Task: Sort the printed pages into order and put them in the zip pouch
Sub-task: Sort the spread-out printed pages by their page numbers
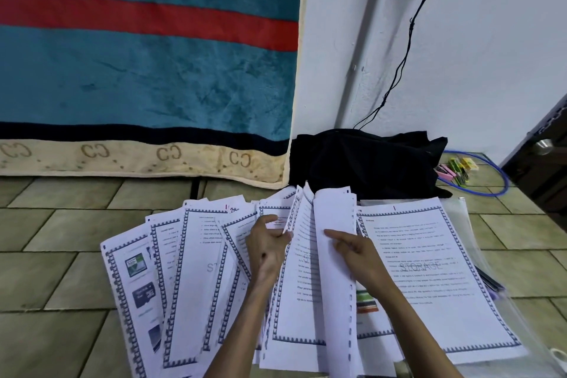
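Note:
Several printed pages (190, 273) with blue patterned borders lie fanned across the tiled floor. My left hand (267, 248) pinches the upper edges of a few raised sheets in the middle. A curled page (334, 212) stands turned up, and my right hand (356, 252) rests on its blank back, index finger pointing left. To the right a page marked STORAGE (429, 273) lies flat on a clear zip pouch (478, 242), whose plastic edge shows along the page's right side.
A black bag (365, 159) sits behind the pages against the white wall. A teal and red blanket (147, 70) hangs at left. Coloured small items (457, 170) and a blue cable loop (491, 187) lie at right, near a dark door (546, 163).

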`<action>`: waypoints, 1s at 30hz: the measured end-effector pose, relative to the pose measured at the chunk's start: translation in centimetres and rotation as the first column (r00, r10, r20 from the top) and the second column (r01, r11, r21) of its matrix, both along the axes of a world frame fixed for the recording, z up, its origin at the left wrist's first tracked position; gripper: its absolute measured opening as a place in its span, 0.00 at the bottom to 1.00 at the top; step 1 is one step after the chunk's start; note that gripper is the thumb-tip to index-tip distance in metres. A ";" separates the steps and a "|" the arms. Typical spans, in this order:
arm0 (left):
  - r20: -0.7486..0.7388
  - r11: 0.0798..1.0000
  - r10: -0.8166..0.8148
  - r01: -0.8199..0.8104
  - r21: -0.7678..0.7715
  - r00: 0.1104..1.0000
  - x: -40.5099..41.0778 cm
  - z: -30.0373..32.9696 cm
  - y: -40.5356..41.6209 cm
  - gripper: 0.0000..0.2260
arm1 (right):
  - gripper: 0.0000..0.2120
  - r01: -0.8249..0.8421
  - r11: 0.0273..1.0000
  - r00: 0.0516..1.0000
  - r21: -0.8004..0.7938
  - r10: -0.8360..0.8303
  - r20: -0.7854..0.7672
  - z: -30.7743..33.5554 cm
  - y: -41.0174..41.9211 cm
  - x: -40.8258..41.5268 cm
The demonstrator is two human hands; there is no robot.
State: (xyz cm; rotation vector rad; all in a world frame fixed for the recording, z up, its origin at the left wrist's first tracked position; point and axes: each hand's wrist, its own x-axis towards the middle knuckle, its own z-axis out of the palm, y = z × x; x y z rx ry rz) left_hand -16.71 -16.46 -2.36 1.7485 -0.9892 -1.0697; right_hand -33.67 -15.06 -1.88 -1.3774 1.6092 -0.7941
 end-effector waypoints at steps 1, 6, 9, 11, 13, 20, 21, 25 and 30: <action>-0.100 0.999 -0.005 0.008 0.032 0.995 0.3 -0.2 -0.3 0.14 | 0.12 0.003 1.000 1.000 -0.005 -0.003 -0.008 0.3 0.1 0.3; -0.646 0.954 -0.035 0.219 0.206 0.762 0.8 -1.5 -1.1 0.15 | 0.32 -0.004 0.999 0.996 0.052 0.009 -0.094 2.1 0.0 2.7; -0.735 0.900 -0.085 0.368 0.233 0.673 0.5 -2.0 -1.3 0.18 | 0.26 -0.048 0.996 0.989 0.075 0.058 -0.137 2.6 0.0 4.0; -0.758 0.884 -0.101 0.408 0.229 0.644 0.7 -2.3 -1.3 0.19 | 0.21 -0.026 0.998 0.984 0.058 0.036 -0.172 2.1 -0.2 4.1; -0.771 0.890 -0.081 0.395 0.230 0.632 1.0 -2.4 -1.1 0.18 | 0.13 0.013 1.000 0.984 0.026 -0.008 -0.178 1.7 -0.4 3.5; -0.737 0.929 0.053 0.238 0.284 0.674 2.1 -3.5 -0.7 0.15 | 0.14 0.192 0.980 0.981 0.044 -0.194 0.030 2.4 -0.5 -2.3; -0.738 0.934 0.053 0.228 0.275 0.673 2.0 -3.5 -0.6 0.15 | 0.21 0.197 0.980 0.979 0.022 -0.198 0.046 2.5 -0.4 -2.9; -0.773 0.941 -0.011 0.269 0.208 0.634 1.4 -3.0 -0.6 0.22 | 0.23 0.170 0.985 0.985 -0.025 -0.169 0.040 3.0 -0.1 -3.5; -0.781 0.895 -0.183 0.430 0.119 0.597 -2.0 -0.5 -0.1 0.35 | 0.21 0.050 0.990 0.993 0.129 -0.063 0.101 2.9 -0.1 -0.6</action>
